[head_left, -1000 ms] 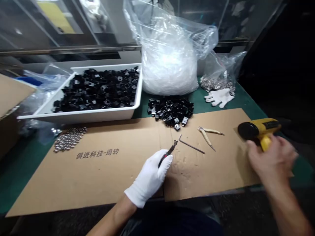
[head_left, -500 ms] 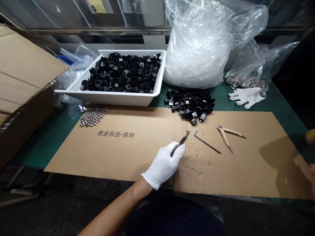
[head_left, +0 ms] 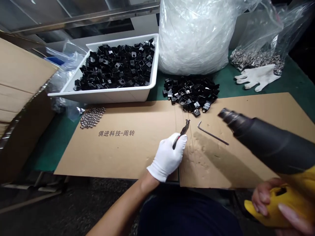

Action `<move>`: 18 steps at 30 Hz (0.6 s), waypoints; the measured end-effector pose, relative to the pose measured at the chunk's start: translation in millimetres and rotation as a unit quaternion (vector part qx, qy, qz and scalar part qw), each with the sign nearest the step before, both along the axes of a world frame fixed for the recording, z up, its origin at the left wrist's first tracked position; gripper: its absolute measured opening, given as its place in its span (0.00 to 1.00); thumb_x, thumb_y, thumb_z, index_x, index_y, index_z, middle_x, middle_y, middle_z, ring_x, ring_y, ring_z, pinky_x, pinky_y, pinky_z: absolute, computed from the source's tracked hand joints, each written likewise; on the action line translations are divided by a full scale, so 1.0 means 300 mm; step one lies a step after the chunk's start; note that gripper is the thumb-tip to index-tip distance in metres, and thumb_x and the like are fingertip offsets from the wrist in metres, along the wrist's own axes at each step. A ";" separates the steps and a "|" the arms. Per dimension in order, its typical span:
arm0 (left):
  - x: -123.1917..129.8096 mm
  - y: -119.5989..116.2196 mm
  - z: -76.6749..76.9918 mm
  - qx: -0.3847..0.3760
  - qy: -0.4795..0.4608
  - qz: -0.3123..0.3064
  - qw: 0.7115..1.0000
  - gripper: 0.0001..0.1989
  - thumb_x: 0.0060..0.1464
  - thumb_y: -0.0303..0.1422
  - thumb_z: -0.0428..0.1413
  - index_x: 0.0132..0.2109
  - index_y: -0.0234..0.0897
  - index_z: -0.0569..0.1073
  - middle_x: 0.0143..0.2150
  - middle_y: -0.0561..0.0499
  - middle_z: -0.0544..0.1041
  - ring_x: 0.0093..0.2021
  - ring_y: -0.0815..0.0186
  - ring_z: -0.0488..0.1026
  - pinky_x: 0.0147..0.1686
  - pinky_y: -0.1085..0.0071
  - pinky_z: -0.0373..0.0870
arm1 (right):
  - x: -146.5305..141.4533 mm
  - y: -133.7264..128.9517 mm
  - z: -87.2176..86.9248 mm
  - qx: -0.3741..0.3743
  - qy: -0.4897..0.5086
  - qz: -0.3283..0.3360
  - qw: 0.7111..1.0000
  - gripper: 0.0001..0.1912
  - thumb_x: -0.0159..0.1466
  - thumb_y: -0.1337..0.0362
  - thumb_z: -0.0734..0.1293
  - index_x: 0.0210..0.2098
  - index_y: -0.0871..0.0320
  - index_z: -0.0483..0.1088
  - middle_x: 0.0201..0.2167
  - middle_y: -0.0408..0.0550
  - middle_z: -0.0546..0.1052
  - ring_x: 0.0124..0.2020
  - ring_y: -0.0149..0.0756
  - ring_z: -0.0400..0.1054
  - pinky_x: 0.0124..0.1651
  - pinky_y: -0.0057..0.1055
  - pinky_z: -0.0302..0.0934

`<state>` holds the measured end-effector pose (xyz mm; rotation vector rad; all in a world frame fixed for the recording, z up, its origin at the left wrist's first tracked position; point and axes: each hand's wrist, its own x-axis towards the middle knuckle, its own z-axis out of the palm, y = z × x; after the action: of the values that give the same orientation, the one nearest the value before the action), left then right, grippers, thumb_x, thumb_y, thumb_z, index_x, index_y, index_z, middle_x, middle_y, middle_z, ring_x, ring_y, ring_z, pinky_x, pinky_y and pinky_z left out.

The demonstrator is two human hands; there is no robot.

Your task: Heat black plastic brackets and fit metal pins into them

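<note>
My left hand (head_left: 167, 158), in a white glove, is closed round dark pliers (head_left: 183, 130) with a bit of red on the handle. At the tip of the pliers sits a small shiny metal fitting (head_left: 187, 122), flanged at its upper end. My bare right hand (head_left: 275, 205) grips the yellow handle of a heat gun (head_left: 268, 141). Its dark barrel points left, toward the fitting but well apart from it, over the right part of the cardboard. A hex key (head_left: 213, 133) lies between the pliers and the heat gun.
A white tray (head_left: 105, 95) of black plastic parts stands at the back. Loose black parts (head_left: 190, 93) lie before a large plastic bag (head_left: 195, 39). Small metal fittings (head_left: 92, 118) lie left on the cardboard (head_left: 118, 157). A white glove (head_left: 258, 77) rests by a bag of metal pieces (head_left: 257, 59).
My right hand has brought the heat gun in from the right, now covering the cream-handled pliers. My left hand still holds its pliers and fitting. The view has shifted and tilted slightly.
</note>
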<state>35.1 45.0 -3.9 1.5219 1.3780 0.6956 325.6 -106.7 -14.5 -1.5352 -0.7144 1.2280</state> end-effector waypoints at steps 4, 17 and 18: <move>-0.018 -0.005 -0.010 0.011 0.010 0.020 1.000 0.21 0.71 0.48 0.44 0.37 0.39 0.69 0.29 0.52 0.73 0.27 0.68 0.69 0.32 0.71 0.68 | -0.077 0.002 -0.007 -0.034 0.042 0.046 0.997 0.14 0.57 0.50 0.72 0.42 0.43 0.74 0.27 0.49 0.71 0.21 0.44 0.64 0.25 0.46 0.62; -0.026 -0.006 -0.006 0.021 0.054 0.012 0.998 0.21 0.71 0.47 0.43 0.38 0.38 0.71 0.30 0.51 0.73 0.28 0.68 0.69 0.33 0.71 0.68 | -0.037 0.023 -0.068 -0.060 0.103 0.074 0.990 0.15 0.56 0.48 0.71 0.42 0.38 0.75 0.26 0.51 0.72 0.22 0.48 0.68 0.24 0.50 0.63; -0.026 -0.006 -0.007 0.021 0.053 0.012 0.998 0.21 0.71 0.46 0.44 0.38 0.38 0.71 0.30 0.51 0.73 0.28 0.68 0.69 0.33 0.71 0.68 | -0.043 0.025 -0.056 -0.062 0.102 0.071 0.990 0.15 0.56 0.48 0.71 0.42 0.39 0.75 0.26 0.51 0.72 0.22 0.47 0.68 0.24 0.50 0.63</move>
<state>27.2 43.3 -6.0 1.5981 1.4704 0.6705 312.5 -99.0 -31.2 -1.4521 -0.6314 1.5367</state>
